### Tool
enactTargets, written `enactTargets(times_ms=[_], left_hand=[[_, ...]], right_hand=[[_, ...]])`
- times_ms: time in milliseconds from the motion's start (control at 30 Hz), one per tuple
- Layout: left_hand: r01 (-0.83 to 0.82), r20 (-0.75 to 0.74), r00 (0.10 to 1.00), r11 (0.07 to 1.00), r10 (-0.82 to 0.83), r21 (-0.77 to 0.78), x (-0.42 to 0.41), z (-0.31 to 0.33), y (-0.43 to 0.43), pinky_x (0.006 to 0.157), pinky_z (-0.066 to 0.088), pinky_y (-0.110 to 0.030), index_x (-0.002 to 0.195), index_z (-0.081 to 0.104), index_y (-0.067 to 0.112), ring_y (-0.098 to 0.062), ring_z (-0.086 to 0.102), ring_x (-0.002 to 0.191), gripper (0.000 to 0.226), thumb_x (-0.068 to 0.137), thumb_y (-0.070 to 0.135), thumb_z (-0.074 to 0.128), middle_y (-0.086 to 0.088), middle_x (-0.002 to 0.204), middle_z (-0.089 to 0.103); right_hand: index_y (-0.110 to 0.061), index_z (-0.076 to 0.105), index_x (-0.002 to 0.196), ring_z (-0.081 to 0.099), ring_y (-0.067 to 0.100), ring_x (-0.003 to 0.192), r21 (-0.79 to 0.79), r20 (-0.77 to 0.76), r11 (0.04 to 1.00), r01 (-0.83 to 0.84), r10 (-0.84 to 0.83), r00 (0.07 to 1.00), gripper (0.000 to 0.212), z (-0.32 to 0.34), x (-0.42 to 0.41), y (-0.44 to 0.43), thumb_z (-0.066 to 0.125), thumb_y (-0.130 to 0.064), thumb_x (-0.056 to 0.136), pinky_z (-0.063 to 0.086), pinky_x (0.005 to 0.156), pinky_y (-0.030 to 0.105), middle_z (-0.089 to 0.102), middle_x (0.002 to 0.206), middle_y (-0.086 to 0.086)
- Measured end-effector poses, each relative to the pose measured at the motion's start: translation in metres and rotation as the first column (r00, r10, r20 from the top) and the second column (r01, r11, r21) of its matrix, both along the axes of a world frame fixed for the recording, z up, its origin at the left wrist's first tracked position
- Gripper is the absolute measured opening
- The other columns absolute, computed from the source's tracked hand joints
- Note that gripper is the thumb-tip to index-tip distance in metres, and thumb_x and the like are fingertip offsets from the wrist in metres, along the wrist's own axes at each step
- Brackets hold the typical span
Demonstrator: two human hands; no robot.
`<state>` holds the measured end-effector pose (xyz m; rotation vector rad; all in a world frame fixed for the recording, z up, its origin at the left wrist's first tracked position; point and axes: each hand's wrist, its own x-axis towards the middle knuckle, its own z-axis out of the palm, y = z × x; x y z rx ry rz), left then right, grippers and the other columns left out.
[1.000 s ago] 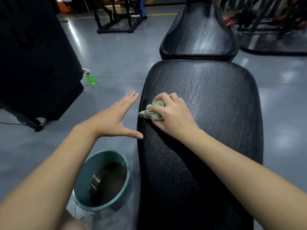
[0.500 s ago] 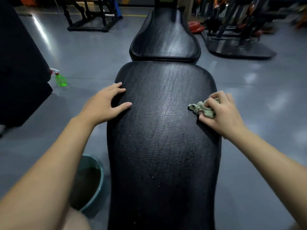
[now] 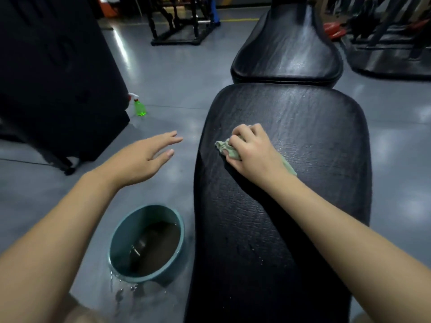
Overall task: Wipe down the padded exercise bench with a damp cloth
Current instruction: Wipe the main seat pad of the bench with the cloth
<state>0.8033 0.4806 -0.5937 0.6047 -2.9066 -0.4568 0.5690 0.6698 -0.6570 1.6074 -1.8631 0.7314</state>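
Head view: left of grainy bench (image 3: 291,206), teal bucket (image 3: 137,220), green bottle (image 3: 140,108); right hand (image 3: 251,148) grasps crumpled cloth (image 3: 224,146), left hand (image 3: 142,159) slack.

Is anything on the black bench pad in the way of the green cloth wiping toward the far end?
Nothing visible. The right hand grips the crumpled green cloth on the black padded bench, whose surface ahead is bare. The left hand hovers off its left edge.
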Motion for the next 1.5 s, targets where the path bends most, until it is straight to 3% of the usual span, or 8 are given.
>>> enactTargets(times_ms=[167, 333, 533, 733, 967, 1167, 1300, 1500], left_hand=[[0.031, 0.021, 0.999, 0.997, -0.029, -0.065, 0.018, -0.018, 0.012, 0.123, 0.026, -0.031, 0.157, 0.034, 0.038, 0.005, 0.018, 0.15, 0.054, 0.104, 0.048, 0.038, 0.022, 0.163, 0.026], [0.024, -0.134, 0.991, 0.999, -0.028, -0.035, -0.015, -0.023, 0.029, 0.119, 0.027, -0.027, 0.157, 0.033, 0.033, -0.002, 0.028, 0.149, 0.05, 0.108, 0.037, 0.041, 0.016, 0.163, 0.032], [0.063, -0.214, 0.975, 0.998, -0.062, -0.004, -0.077, -0.028, 0.042, 0.119, 0.024, -0.025, 0.157, 0.036, 0.026, -0.005, 0.024, 0.15, 0.049, 0.109, 0.031, 0.044, 0.01, 0.166, 0.027], [0.026, -0.277, 0.961, 1.0, -0.026, -0.006, -0.112, -0.043, 0.04, 0.119, 0.003, -0.015, 0.161, 0.026, 0.018, -0.003, 0.002, 0.155, 0.057, 0.109, 0.033, 0.043, 0.007, 0.17, 0.013], [-0.006, -0.291, 0.957, 1.0, 0.014, 0.028, -0.118, -0.047, 0.044, 0.116, 0.023, -0.025, 0.162, 0.021, 0.026, 0.007, -0.002, 0.152, 0.056, 0.109, 0.029, 0.04, 0.017, 0.169, 0.007], [-0.006, -0.253, 0.967, 0.999, 0.014, 0.033, -0.121, -0.043, 0.043, 0.116, 0.023, -0.027, 0.163, 0.018, 0.027, 0.005, -0.002, 0.152, 0.06, 0.109, 0.031, 0.042, 0.019, 0.168, 0.004], [0.036, -0.266, 0.964, 0.994, -0.008, 0.1, -0.118, -0.039, 0.039, 0.116, 0.014, -0.019, 0.162, 0.023, 0.029, 0.007, 0.002, 0.151, 0.06, 0.107, 0.033, 0.049, 0.019, 0.168, 0.009], [0.069, -0.395, 0.919, 0.985, 0.0, 0.161, -0.109, -0.043, 0.03, 0.11, 0.018, -0.003, 0.158, 0.033, 0.034, 0.012, 0.014, 0.148, 0.063, 0.102, 0.028, 0.06, 0.02, 0.168, 0.011]], right_hand=[[-0.017, 0.07, 0.096, 0.055, 0.032, 0.093, 0.06, -0.027, 0.994, -0.088, 0.09, 0.996, 0.029, 0.0, 0.013, -0.007, 0.062, -0.044, 0.096, 0.046, 0.075, 0.044, 0.065, 0.113, -0.001], [-0.03, 0.068, 0.121, 0.054, 0.025, 0.116, 0.192, 0.001, 0.972, -0.133, 0.135, 0.991, 0.038, 0.003, 0.007, 0.028, 0.062, -0.054, 0.092, 0.043, 0.09, 0.042, 0.057, 0.137, -0.004], [-0.027, 0.068, 0.103, 0.051, 0.025, 0.097, 0.295, 0.006, 0.95, -0.103, 0.106, 0.994, 0.031, 0.018, -0.011, 0.064, 0.063, -0.048, 0.082, 0.044, 0.08, 0.042, 0.058, 0.124, -0.003], [-0.016, 0.068, 0.095, 0.048, 0.029, 0.087, 0.274, 0.111, 0.96, 0.054, -0.087, 0.99, 0.038, 0.025, -0.055, 0.139, 0.079, -0.041, 0.069, 0.049, 0.079, 0.044, 0.053, 0.104, 0.006], [-0.015, 0.07, 0.099, 0.051, 0.037, 0.096, 0.231, 0.178, 0.938, 0.26, -0.303, 0.936, 0.043, 0.01, -0.074, 0.206, 0.092, -0.023, 0.063, 0.051, 0.082, 0.047, 0.05, 0.108, 0.007], [-0.007, 0.065, 0.094, 0.048, 0.035, 0.088, 0.093, 0.088, 0.955, 0.282, -0.29, 0.953, 0.037, 0.005, -0.059, 0.15, 0.061, -0.041, 0.081, 0.047, 0.078, 0.047, 0.053, 0.1, 0.014], [-0.011, 0.065, 0.096, 0.048, 0.033, 0.089, 0.097, 0.076, 0.987, 0.129, -0.136, 0.988, 0.03, 0.008, -0.025, 0.077, 0.062, -0.036, 0.082, 0.048, 0.079, 0.045, 0.055, 0.102, 0.012], [-0.011, 0.064, 0.1, 0.051, 0.035, 0.088, 0.182, 0.021, 0.983, 0.015, -0.019, 1.0, 0.037, 0.014, 0.021, -0.005, 0.078, -0.03, 0.071, 0.046, 0.069, 0.045, 0.058, 0.105, 0.013]])
